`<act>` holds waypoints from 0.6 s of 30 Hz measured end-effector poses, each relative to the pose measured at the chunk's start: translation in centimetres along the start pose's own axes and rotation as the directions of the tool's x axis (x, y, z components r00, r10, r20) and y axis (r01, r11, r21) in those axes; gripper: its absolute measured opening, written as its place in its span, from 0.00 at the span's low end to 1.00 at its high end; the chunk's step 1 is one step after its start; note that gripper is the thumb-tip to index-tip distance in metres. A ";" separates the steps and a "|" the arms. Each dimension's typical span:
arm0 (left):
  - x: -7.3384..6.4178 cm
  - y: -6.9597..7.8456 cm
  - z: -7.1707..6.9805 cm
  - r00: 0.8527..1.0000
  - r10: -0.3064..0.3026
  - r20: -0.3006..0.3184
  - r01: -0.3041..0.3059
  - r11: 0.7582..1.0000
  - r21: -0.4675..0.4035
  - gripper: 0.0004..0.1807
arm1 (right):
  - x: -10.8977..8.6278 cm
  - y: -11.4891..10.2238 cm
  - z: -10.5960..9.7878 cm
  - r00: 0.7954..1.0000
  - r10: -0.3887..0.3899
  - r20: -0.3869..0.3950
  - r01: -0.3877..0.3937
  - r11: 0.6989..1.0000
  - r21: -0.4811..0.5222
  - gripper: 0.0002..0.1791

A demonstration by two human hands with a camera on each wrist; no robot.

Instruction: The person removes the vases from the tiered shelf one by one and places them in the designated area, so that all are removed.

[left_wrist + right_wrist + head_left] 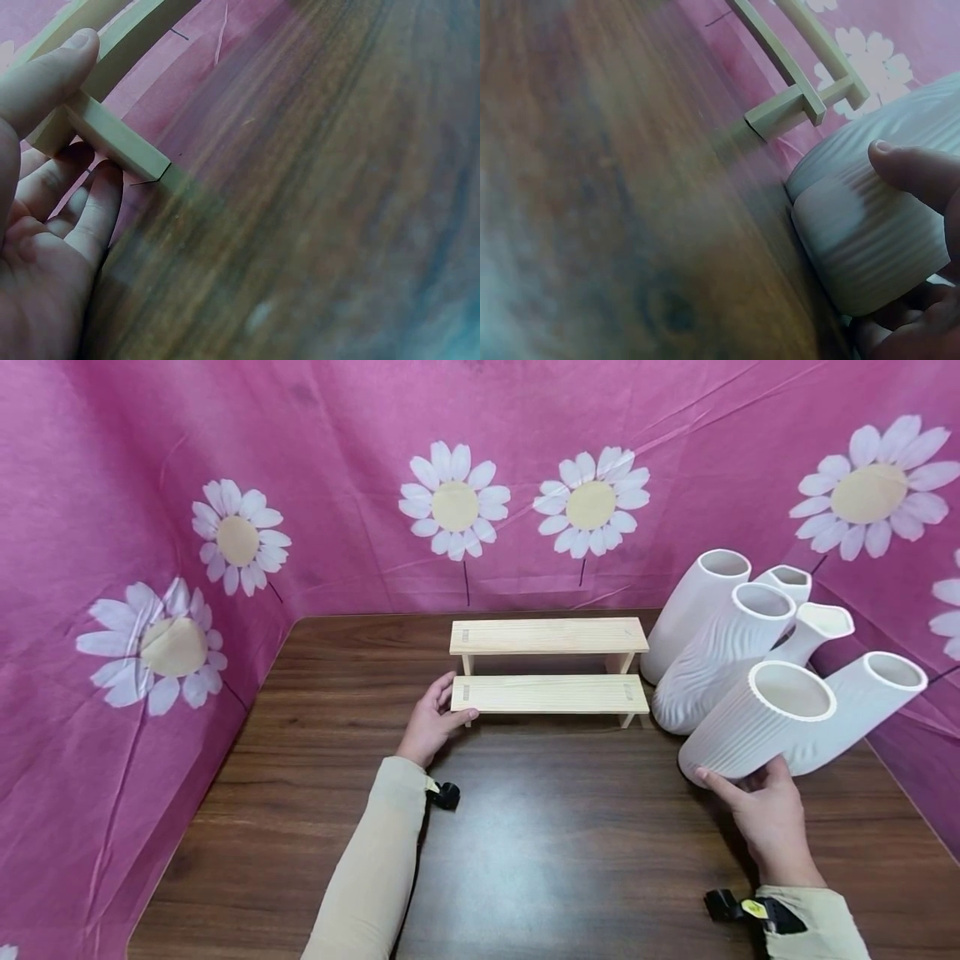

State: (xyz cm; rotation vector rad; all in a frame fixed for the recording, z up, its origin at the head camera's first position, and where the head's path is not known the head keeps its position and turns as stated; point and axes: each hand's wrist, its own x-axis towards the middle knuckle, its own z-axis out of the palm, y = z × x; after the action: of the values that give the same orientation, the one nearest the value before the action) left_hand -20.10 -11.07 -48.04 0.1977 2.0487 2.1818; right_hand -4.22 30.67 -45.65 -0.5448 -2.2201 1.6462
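A pale wooden two-step rack [550, 694] stands toward the back of the table. My left hand [432, 723] grips the left end of its lower step, thumb in front and fingers behind; in the left wrist view the thumb [56, 79] lies along the wood near a leg [124, 142]. On the right, my right hand [772, 822] holds the lower part of a white ribbed vase [757, 718], thumb on the near side. In the right wrist view this vase [862, 240] has its base down at the tabletop, and fingers curl around its far side.
Several other white vases crowd behind the ribbed one, among them a wavy one [720, 652], a tall smooth one [690, 618] and one at far right [862, 710]. Brown wood-grain table [540, 860] lies in front. A pink flowered cloth [337, 485] hangs around the back and sides.
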 end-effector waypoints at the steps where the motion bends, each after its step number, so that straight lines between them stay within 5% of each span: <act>1: 0.0 0.0 0.1 1.000 0.001 -0.002 -0.001 1.000 0.001 0.49 | 0.0 0.1 -0.1 1.000 -0.008 0.015 0.008 1.000 -0.019 0.35; 12: -1.0 0.2 0.7 0.998 -0.023 -0.050 0.026 0.998 0.061 0.50 | -2.8 0.5 -0.7 0.984 0.036 0.175 -0.022 0.996 -0.081 0.53; 18: -2.5 0.8 0.5 0.998 -0.054 -0.030 0.058 0.988 0.140 0.52 | -5.4 -0.1 -1.4 0.955 0.120 0.272 -0.065 0.977 -0.202 0.51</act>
State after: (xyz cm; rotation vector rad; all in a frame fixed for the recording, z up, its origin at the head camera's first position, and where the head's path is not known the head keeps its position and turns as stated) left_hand -17.62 -11.14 -47.21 0.1250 2.1958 2.0197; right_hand 1.19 29.17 -45.35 -0.4944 -2.6179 1.6548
